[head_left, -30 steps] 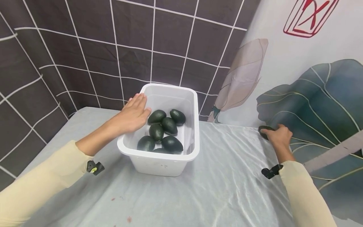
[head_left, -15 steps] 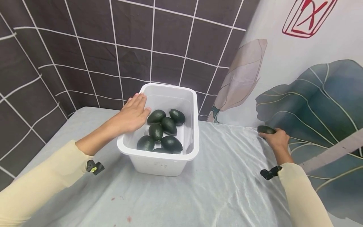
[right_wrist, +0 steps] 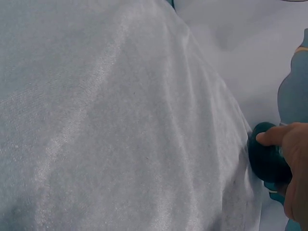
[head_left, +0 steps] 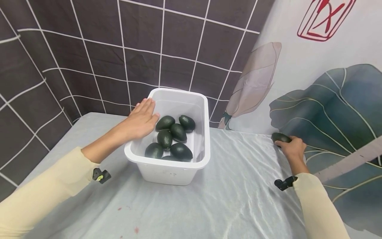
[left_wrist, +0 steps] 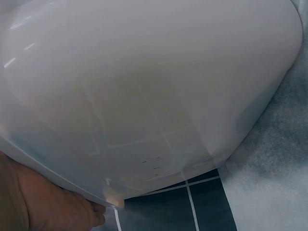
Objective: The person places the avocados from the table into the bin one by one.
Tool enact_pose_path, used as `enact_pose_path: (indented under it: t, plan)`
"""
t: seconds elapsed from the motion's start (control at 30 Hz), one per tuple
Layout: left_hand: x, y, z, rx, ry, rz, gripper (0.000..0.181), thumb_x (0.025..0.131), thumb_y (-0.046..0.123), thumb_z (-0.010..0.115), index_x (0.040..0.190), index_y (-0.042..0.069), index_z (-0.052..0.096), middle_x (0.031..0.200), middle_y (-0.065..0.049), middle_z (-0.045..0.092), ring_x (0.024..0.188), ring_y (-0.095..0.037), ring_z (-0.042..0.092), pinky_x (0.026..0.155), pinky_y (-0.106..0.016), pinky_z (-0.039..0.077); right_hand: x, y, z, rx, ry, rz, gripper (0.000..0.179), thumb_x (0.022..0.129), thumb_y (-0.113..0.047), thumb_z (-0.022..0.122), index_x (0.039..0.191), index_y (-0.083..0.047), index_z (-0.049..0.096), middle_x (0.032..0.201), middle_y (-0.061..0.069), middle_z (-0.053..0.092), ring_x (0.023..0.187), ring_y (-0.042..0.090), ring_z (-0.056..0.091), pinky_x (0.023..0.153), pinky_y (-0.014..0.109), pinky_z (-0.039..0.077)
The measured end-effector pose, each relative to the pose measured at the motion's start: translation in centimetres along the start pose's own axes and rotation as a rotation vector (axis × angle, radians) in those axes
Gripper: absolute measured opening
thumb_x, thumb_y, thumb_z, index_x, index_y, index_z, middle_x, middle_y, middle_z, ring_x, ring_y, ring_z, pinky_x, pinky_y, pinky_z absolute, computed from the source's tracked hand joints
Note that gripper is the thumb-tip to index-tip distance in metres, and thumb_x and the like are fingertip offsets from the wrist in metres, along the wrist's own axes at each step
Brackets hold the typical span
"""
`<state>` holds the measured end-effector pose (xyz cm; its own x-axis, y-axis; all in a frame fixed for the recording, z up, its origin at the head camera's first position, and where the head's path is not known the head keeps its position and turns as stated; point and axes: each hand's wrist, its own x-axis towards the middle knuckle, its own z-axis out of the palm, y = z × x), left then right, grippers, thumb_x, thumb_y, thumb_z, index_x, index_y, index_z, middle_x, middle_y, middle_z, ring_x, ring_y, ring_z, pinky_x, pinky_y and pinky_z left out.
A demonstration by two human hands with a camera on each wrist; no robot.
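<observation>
A white plastic tub [head_left: 170,174] stands on the cloth-covered table, with several dark green avocados [head_left: 178,132] lying in its bottom. My left hand [head_left: 139,122] rests on the tub's left rim, its fingers straight and pointing away from me. In the left wrist view the tub's outer wall [left_wrist: 159,96] fills most of the picture, and part of the left hand [left_wrist: 53,207] shows at the lower left. At the table's far right edge my right hand [head_left: 293,147] grips one avocado [head_left: 280,137]. The right wrist view shows the thumb lying across that avocado [right_wrist: 264,156].
A pale grey, wrinkled cloth [head_left: 238,186] covers the table. Behind it hangs a dark curtain [head_left: 140,43] with a white grid. A white curtain printed with large leaves [head_left: 328,99] borders the right side, close to the right hand.
My right hand has shifted slightly left, and more of the avocado in its grip shows now than a second ago. The left hand and the tub have stayed in place.
</observation>
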<state>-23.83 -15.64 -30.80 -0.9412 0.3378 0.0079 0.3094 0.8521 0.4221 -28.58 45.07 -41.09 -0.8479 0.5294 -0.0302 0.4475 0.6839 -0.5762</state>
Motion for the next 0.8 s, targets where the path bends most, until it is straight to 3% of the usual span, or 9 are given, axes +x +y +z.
enact_pose_path:
  t: [0.47,0.8]
  plan:
    - [0.2,0.0,0.1,0.002,-0.001,-0.003,0.074,0.121,0.034,0.023,0.175,-0.013,0.007,0.187,-0.031,-0.004,0.178,-0.048,-0.006,0.146,-0.06,-0.004,-0.1,-0.7,-0.5,0.009,0.008,-0.031,0.087,0.107,-0.04,0.069,0.169,0.012,0.037,0.171,0.04,0.04,0.164,0.055,0.027,0.131,0.072,0.035]
    - [0.2,0.0,0.2,0.008,0.001,-0.007,0.074,0.121,0.035,0.023,0.175,-0.013,0.007,0.187,-0.031,-0.004,0.178,-0.048,-0.007,0.146,-0.06,-0.004,-1.1,-2.4,0.5,0.031,0.022,-0.112,0.081,0.106,-0.044,0.073,0.164,0.007,0.051,0.167,0.037,0.05,0.16,0.056,0.033,0.128,0.071,0.037]
